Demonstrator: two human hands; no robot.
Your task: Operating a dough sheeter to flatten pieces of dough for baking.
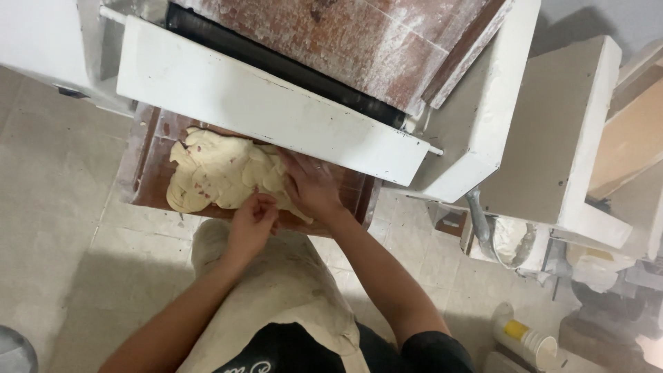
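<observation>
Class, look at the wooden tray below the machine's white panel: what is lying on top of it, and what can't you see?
On the wooden tray lies a pile of thin, pale dough rounds. The left hand and right hand rest on them. The white panel hides the tray's back part.
</observation>
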